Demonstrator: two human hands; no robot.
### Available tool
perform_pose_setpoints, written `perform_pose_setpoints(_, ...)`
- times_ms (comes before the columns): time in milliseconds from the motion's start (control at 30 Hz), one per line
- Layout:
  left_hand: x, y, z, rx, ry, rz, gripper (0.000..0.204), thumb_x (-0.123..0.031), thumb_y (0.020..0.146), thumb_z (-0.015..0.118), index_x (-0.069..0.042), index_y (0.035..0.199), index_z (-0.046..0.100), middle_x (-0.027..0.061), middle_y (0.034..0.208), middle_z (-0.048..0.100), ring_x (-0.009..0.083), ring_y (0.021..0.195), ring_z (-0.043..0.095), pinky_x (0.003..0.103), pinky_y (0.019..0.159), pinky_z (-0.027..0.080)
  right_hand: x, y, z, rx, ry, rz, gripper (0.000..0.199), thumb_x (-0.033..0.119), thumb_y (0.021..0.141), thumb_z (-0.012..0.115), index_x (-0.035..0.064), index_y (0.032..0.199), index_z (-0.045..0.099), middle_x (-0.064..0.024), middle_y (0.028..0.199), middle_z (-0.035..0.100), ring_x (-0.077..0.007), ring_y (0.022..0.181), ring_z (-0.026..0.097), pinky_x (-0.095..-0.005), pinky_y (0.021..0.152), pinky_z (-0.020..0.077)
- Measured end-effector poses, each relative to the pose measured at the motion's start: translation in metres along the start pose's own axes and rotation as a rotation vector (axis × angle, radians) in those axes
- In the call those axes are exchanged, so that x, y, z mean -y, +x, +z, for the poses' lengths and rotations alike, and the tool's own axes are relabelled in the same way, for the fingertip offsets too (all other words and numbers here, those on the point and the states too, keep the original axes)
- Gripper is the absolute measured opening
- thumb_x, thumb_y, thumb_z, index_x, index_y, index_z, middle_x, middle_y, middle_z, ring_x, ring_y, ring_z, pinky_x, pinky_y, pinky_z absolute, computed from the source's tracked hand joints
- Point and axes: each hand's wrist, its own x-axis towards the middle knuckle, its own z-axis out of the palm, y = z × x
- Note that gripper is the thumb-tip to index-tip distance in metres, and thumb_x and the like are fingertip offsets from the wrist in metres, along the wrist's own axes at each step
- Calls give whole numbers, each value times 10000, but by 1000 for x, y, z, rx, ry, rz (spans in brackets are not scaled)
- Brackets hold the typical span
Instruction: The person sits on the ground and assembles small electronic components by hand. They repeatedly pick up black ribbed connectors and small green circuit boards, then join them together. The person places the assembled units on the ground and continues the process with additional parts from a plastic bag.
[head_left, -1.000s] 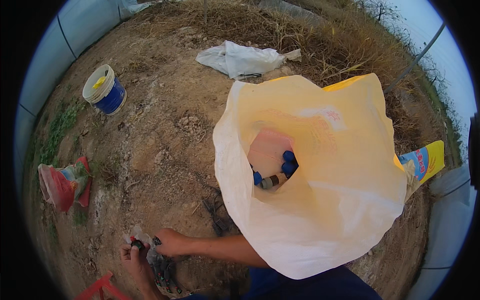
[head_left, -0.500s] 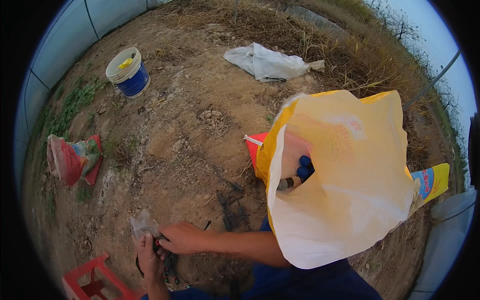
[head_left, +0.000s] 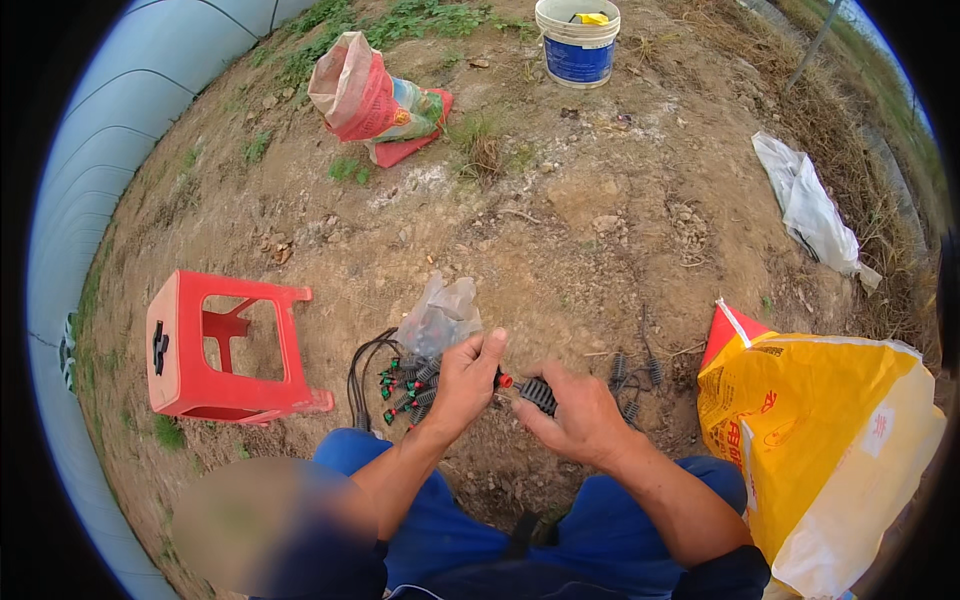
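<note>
Between my hands is a black ribbed cylinder (head_left: 538,396) with a red-ended fitting (head_left: 505,381) at its left. My right hand (head_left: 580,418) is closed around the ribbed part, thumb and fingers pinching it. My left hand (head_left: 466,385) is closed at the red end, thumb raised; a dark bit shows at its fingers, the rest is hidden. Beside my left hand lies a pile of black ribbed pieces with green and red tips (head_left: 405,388). A clear plastic bag (head_left: 440,316) sits just beyond it, and thin black tubing (head_left: 357,385) loops at its left.
More ribbed pieces with thin tubing (head_left: 630,375) lie right of my hands. A yellow sack (head_left: 800,420) stands at the right, a red stool (head_left: 225,345) on its side at the left. Farther off are a red sack (head_left: 372,98), a bucket (head_left: 577,50) and white sheeting (head_left: 808,205).
The view has swung left and down, so the sack's open mouth no longer shows. My hands were crossed by the plastic bag; now they are apart with the ribbed cylinder between them.
</note>
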Motion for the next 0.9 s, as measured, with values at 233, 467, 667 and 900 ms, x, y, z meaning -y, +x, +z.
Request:
perform_pose_setpoints(233,6,1,4,-19,62,81,453,-363,1028,566,-83,677,504,-74,592,438,18,561,366,240,467,298,-10,2,8,-48,-112,-107,394,283,852,723,36,1122,579,-192,842,672,-381,774,675,-463,642,530)
perform_pose_setpoints(467,5,-3,1,-51,209,171,510,-340,1035,548,-26,643,464,-22,555,437,42,566,385,295,470,348,1,6,13,35,-330,-147,415,259,865,707,20,1163,547,-189,868,671,-375,769,674,-456,626,533)
perform_pose_setpoints(667,8,-13,1,-49,245,236,454,-286,1048,529,-7,692,484,15,553,413,54,563,386,310,478,360,-3,2,24,78,-209,-76,437,243,879,690,6,1209,528,-220,921,670,-409,820,666,-476,664,528)
perform_pose_setpoints(900,8,-25,-3,-86,244,243,426,-264,1051,526,-14,709,481,3,587,426,56,585,357,291,491,346,-8,4,36,77,54,-19,464,272,916,636,-16,1257,508,-273,931,667,-466,873,646,-533,756,504)
